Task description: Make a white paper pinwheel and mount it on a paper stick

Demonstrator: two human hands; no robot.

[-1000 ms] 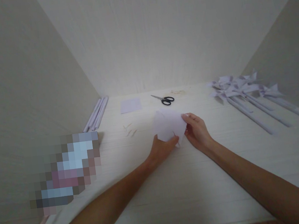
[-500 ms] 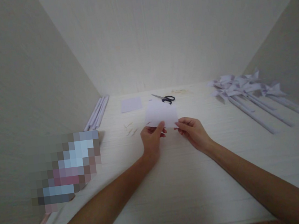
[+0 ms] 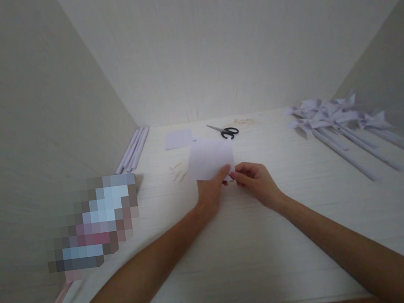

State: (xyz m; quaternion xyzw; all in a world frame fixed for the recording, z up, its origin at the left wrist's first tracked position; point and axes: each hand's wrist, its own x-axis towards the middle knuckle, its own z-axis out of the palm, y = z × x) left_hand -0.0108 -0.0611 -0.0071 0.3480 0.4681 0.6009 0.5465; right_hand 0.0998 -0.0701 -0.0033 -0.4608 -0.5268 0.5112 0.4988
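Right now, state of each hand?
Left hand: closed, holding a pale four-sided paper sheet, thumb on top.
Right hand: fingers curled at the sheet's near right corner; whether it grips cannot be told.

A pale, nearly square sheet of paper (image 3: 210, 158) is held raised over the tabletop (image 3: 237, 255), tilted slightly, its broad face turned upward. It is gripped around its near right corner, where the edge is partly hidden.
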